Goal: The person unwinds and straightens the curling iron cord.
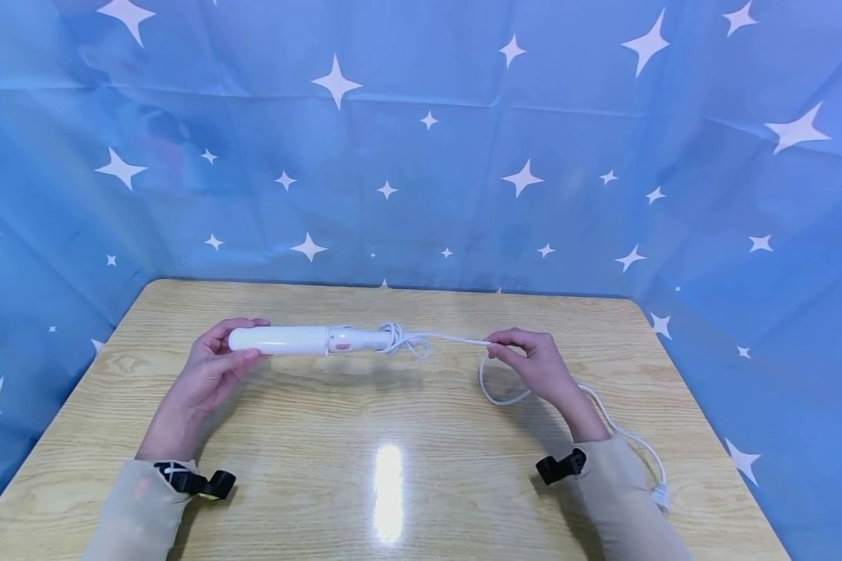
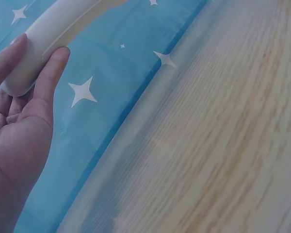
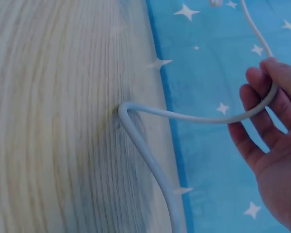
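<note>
A white, rod-shaped corded appliance, which looks like a hair iron [image 1: 291, 340], is held level above the table. My left hand [image 1: 214, 366] grips its rounded left end between thumb and fingers. In the left wrist view a seam runs along the hair iron [image 2: 58, 36]. Small markings show on its narrower handle part. White cord [image 1: 452, 337] is looped in a loose knot round the handle's right end. Further right, my right hand [image 1: 536, 368] pinches that cord, drawn out nearly straight. In the right wrist view the cord [image 3: 194, 118] passes across the fingers and bends downward.
The cord's remaining length curves under my right hand to a white plug [image 1: 660, 496] by the right sleeve. Below lies a light wooden table [image 1: 309, 452] with a bright reflection. A blue star-patterned cloth [image 1: 421, 156] hangs behind and at both sides. Each wrist carries a black camera mount.
</note>
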`<action>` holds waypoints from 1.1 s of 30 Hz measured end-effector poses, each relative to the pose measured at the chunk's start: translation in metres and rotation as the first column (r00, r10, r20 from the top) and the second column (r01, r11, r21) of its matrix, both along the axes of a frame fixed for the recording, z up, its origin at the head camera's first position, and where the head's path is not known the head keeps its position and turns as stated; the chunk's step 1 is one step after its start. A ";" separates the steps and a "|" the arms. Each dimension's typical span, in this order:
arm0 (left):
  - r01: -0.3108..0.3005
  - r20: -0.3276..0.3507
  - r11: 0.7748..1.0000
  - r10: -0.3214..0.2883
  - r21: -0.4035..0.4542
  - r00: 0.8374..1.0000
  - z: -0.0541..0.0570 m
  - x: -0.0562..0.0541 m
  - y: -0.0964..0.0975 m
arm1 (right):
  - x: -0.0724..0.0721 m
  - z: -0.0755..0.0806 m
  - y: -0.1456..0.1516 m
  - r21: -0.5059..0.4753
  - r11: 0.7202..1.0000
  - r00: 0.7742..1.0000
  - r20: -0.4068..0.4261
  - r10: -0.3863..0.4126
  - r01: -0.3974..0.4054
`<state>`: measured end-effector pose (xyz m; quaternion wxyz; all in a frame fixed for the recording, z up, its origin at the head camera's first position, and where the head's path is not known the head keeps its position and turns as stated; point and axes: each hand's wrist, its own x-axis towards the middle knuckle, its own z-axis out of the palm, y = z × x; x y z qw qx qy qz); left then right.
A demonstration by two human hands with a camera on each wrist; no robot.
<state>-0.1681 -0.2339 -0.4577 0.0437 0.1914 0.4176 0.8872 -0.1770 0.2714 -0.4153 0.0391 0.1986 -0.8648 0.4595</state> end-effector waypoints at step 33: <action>-0.006 -0.017 0.997 0.008 0.078 1.000 0.007 -0.001 -0.008 | 0.002 -0.001 0.028 0.035 0.997 0.997 0.042 -0.064 0.063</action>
